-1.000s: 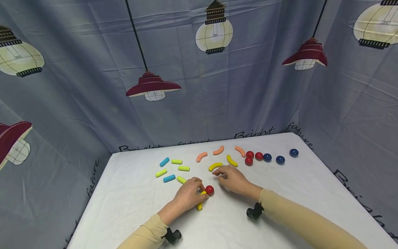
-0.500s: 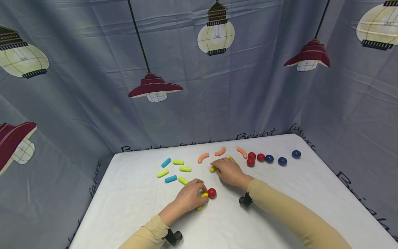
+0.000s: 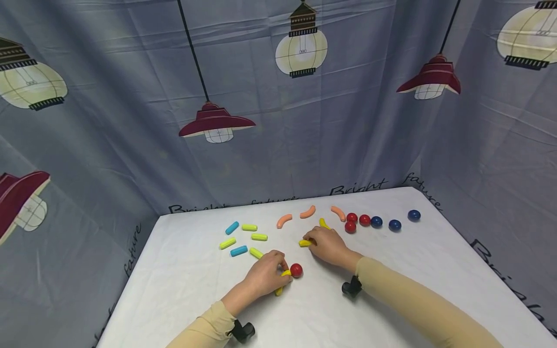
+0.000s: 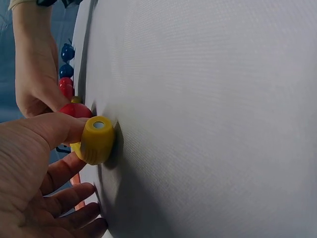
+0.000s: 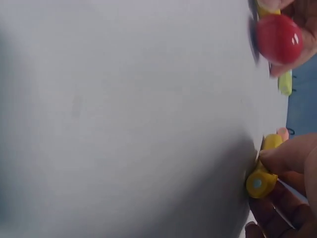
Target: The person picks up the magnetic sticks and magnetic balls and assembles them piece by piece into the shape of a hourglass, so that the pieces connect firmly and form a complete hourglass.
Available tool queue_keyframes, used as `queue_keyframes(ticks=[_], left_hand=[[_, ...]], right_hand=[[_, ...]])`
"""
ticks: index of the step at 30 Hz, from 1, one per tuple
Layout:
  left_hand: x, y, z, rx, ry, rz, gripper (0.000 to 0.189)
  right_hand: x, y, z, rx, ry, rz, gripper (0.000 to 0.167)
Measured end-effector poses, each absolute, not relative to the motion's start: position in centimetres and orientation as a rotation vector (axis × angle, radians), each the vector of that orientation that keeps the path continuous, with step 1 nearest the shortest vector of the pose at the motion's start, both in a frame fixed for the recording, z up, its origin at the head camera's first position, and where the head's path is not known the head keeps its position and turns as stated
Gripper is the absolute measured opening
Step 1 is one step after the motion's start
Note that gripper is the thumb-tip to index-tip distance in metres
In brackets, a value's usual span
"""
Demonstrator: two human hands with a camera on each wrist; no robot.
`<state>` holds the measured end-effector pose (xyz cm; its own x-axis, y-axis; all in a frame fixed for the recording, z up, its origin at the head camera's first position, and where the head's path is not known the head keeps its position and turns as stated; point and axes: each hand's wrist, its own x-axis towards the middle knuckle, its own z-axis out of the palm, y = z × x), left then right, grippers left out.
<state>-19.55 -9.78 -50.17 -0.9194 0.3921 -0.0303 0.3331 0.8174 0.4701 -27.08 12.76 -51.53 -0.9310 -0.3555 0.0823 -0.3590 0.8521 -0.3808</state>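
Observation:
In the head view my left hand [image 3: 266, 271] pinches a yellow curved toy stick [image 3: 279, 291] between thumb and index finger. A grey disc shows in the end of this stick in the left wrist view. Touching its far end is a glossy red ball [image 3: 296, 270], resting low over the white cloth. My right hand [image 3: 328, 244] pinches another yellow curved stick [image 5: 261, 184] by its middle, close over the table. Its left end sticks out past the fingertips. Just behind that hand lies a third yellow curved stick [image 3: 324, 223], partly hidden.
Orange curved sticks [image 3: 307, 211] lie along the back. Red balls [image 3: 364, 220] and dark blue balls [image 3: 394, 225] are at the back right. Lime sticks [image 3: 259, 237] and blue sticks [image 3: 239, 251] lie left of centre on the white table [image 3: 174, 285]. Patterned curtains surround it.
My right hand has reached forward to the yellow curved stick, taken hold of it and drawn it slightly back toward me. My left hand has stayed in place with its stick and the red ball.

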Motion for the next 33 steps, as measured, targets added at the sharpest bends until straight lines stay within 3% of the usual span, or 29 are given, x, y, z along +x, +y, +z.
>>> queue_keyframes(ticks=[12,33], left_hand=[[-19.5,-9.8,-50.3,0.585,2.88,0.707,0.018],[-19.8,-9.7,-49.9,0.602,2.889,0.684,0.02]], right_hand=[[-24.3,14.5,-51.5,0.411,-3.086,0.797,0.021],[-21.4,14.0,-52.0,0.443,-3.069,0.918,0.019]])
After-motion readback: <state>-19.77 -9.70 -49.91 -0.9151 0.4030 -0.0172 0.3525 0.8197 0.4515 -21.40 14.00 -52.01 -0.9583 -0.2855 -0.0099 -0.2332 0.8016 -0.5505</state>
